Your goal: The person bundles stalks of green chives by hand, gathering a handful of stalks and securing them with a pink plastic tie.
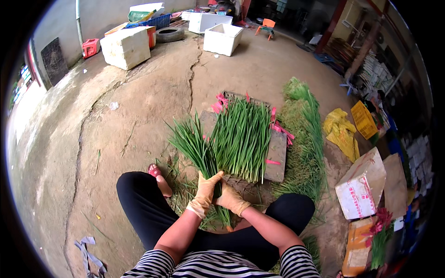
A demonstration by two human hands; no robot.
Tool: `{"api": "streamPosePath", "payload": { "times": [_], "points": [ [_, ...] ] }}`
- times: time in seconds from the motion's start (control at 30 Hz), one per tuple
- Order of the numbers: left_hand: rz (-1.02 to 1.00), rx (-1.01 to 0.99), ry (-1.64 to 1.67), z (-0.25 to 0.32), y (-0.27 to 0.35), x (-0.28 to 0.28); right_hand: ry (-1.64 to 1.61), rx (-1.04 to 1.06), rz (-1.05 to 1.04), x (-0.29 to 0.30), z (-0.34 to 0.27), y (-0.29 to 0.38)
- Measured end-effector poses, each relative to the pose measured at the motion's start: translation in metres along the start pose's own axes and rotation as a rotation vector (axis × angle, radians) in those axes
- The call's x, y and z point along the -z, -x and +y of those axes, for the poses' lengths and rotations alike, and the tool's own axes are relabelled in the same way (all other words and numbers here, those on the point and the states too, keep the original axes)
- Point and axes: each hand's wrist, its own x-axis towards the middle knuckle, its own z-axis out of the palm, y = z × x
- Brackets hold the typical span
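Between my knees, a bunch of long green leafy stalks, like Chinese chives (198,147), is gripped by my left hand (205,191) in a pale rubber glove. My gloved right hand (230,198) is closed on the same bunch just lower, near its stem ends. Just ahead lies a spread of similar green stalks (241,139) on a low board (277,153). Pink ribbons (281,128) lie at both sides of that spread. A large heap of stalks (300,139) stretches along the ground to its right.
On the right are a yellow sack (340,132), a yellow crate (364,120) and a white foam box (358,189). Foam boxes (125,47) and a tyre (170,34) stand farther ahead. A small orange chair (267,27) is near the doorway. Loose stalks litter the cracked ground.
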Motion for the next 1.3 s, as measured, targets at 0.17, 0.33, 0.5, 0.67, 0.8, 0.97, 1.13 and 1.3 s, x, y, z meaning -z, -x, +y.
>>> {"api": "streamPosePath", "payload": {
  "times": [0.17, 0.33, 0.5, 0.67, 0.8, 0.97, 1.13, 1.3],
  "points": [
    [-0.393, 0.272, -0.164, 0.033, 0.0, 0.007, -0.045, 0.028, -0.284, 0.043, 0.003, -0.005],
    [-0.737, 0.223, -0.154, 0.043, -0.003, -0.004, 0.141, 0.193, -0.449, 0.056, -0.006, -0.001],
    [-0.68, 0.118, -0.348, 0.026, -0.015, 0.01, 0.569, 0.088, -0.304, 0.05, -0.015, 0.003],
    [-0.442, 0.185, -0.391, 0.027, -0.006, 0.012, 0.45, -0.009, 0.005, 0.086, -0.05, 0.012],
    [-0.462, 0.241, -0.421, 0.023, -0.004, 0.008, 0.238, 0.348, 0.444, 0.081, -0.08, 0.016],
    [-0.463, 0.246, -0.503, 0.013, -0.002, 0.011, 0.642, 0.516, 0.48, 0.086, -0.082, 0.006],
    [-0.489, 0.254, -0.511, 0.013, 0.001, 0.01, 0.709, 0.556, 0.427, 0.084, -0.068, 0.004],
    [-0.454, 0.288, -0.482, 0.016, 0.003, 0.008, -0.753, 0.097, 0.278, 0.078, -0.062, 0.009]
  ]
}}
